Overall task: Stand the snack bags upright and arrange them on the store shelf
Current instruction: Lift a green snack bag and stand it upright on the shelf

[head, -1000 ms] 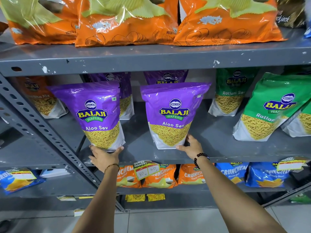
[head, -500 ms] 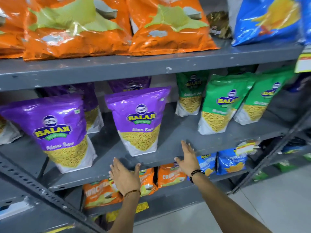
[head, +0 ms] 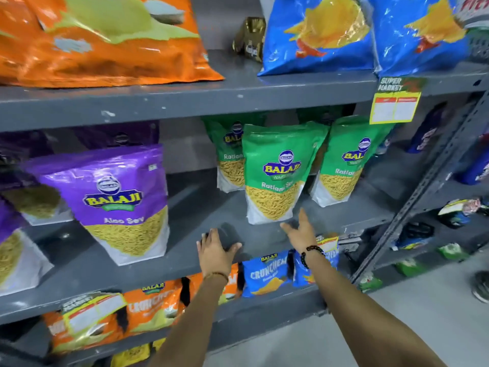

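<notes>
left hand [head: 215,250]: open, fingers spread, holding nothing, palm down over the bare front strip of the middle shelf [head: 185,263]; a second ago it was at the base of a purple bag further left.
right hand [head: 300,230]: open, empty, fingertips just below the bottom edge of the front green bag [head: 277,176]; whether it touches is blurred, cannot tell. A second ago it was at the base of the purple Aloo Sev bag [head: 124,200].
what changed: both hands have let go of the purple bags and travelled right along the shelf; view has swung right with them, so the green group now sits centre.
purple Aloo Sev bag: stands upright near the front edge, left of the hands, well apart from them; more purple bags behind and to its left, partly cut off.
front green bag: upright, slight lean, near the shelf front, in front of two other green bags [head: 346,165] which lean further back, left and right of it.
meaning for task: purple section looks done; judged step is starting on the green Ratlami Sev group.
next move needs: probably a two-handed hold low on the front green bag to square it, then straighten the pair behind.
risk: soft pouches tip easily, nudging the front one could knock its neighbours.
other stock: orange bags [head: 100,41] and blue bags [head: 325,35] on the shelf above, untouched.
</notes>
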